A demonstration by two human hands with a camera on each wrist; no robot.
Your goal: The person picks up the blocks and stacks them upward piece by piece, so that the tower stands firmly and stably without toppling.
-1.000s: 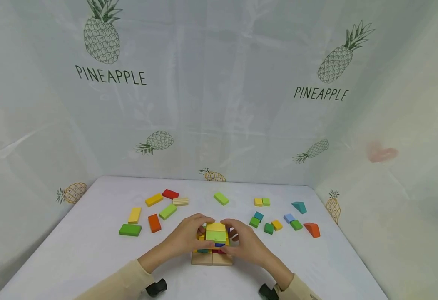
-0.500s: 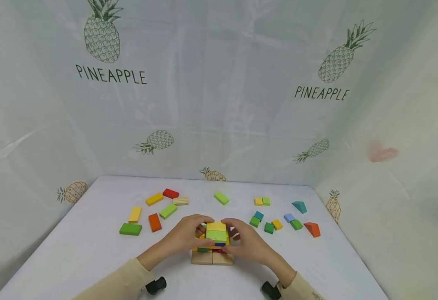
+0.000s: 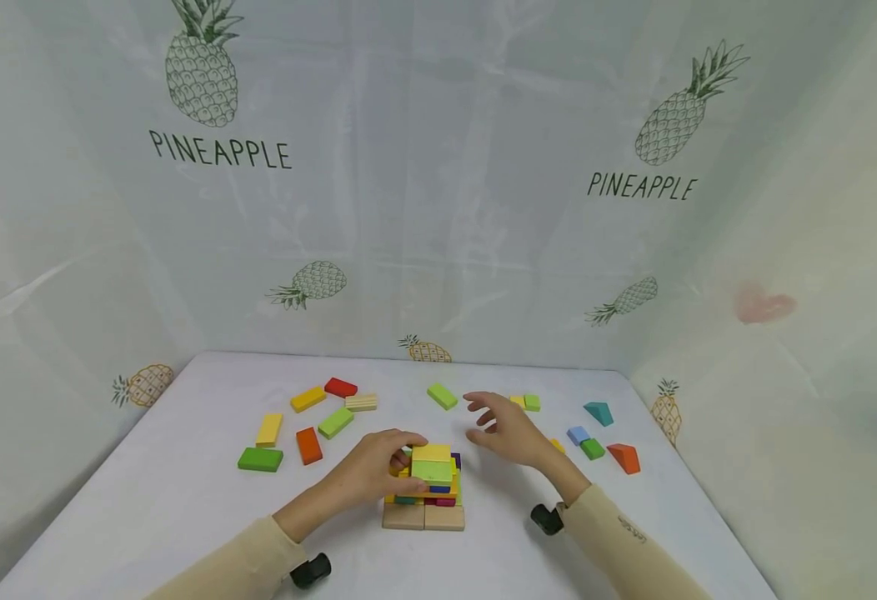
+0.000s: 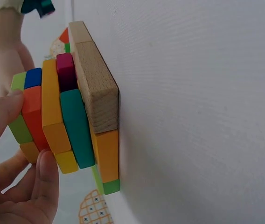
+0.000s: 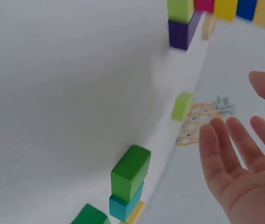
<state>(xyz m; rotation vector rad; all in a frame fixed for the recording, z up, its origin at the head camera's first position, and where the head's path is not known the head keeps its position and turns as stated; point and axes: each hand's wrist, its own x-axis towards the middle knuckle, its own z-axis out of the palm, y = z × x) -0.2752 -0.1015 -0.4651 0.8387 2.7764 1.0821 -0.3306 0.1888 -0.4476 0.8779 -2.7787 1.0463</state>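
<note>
A layered tower of coloured wooden blocks [image 3: 446, 493] stands mid-table on two plain wood blocks [image 3: 404, 517]. Yellow [image 3: 431, 452] and light green [image 3: 431, 473] blocks lie on top. My left hand [image 3: 374, 467] holds the upper layers from the left side. In the left wrist view its thumb lies on the light green block [image 4: 20, 128], beside an orange-red block [image 4: 33, 109]; its fingers reach the other side. My right hand [image 3: 512, 433] is apart from the tower, fingers spread and holding nothing. In the right wrist view a green block [image 5: 131, 170] sits below it.
Loose blocks lie at the left, among them a green one [image 3: 261, 459] and an orange one [image 3: 308, 446]. A light green block [image 3: 442, 396] lies behind the tower. To the right are a teal triangle [image 3: 599, 413] and a red-orange wedge [image 3: 624, 458]. A pineapple-print sheet hangs behind.
My right hand has let go of the tower and moved away to the back right, over several small blocks there. The left hand stays at the tower.
</note>
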